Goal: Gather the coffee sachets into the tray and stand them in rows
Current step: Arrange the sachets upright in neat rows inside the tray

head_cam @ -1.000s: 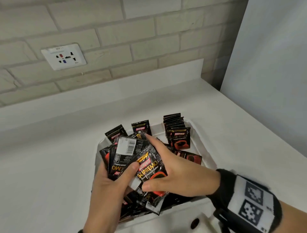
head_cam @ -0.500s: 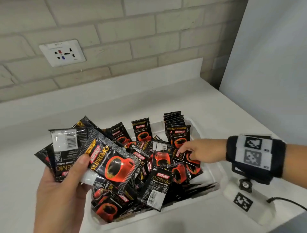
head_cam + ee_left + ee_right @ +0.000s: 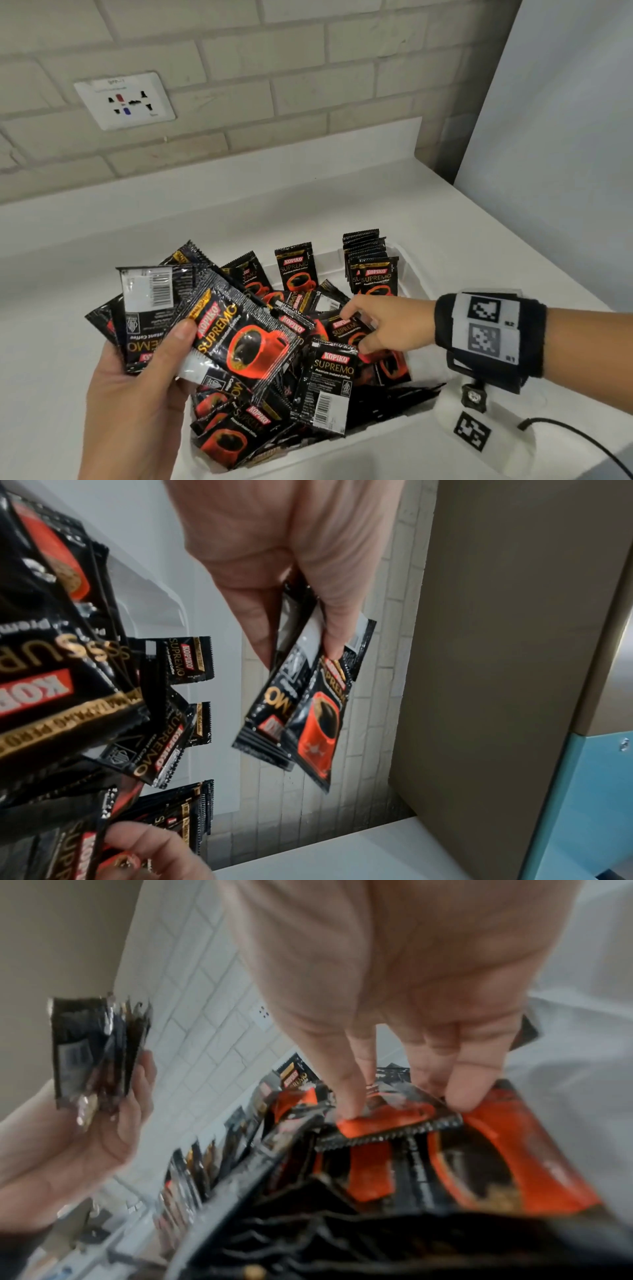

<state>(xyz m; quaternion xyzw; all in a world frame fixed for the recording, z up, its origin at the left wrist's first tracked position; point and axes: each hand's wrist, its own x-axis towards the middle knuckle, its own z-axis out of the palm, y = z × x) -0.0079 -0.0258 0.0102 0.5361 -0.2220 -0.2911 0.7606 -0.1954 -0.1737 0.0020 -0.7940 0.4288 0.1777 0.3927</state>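
Several sachets [image 3: 239,342] fill your gripping left hand [image 3: 137,404]; right hand [image 3: 383,325] pinches one at three o'clock: lift it squarely.

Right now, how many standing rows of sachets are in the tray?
1: a packed row in the tray's far right corner. Two lone sachets stand at the back; the loose pile may hide others.

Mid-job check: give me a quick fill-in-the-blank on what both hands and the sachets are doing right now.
1. The left hand holds a fanned bunch of ____.
2. The right hand reaches into the loose pile inside the white ____.
3. The neat row of sachets stands at the tray's far ____ corner.
4. On the brick wall sits a white ____.

Missing words: sachets; tray; right; socket
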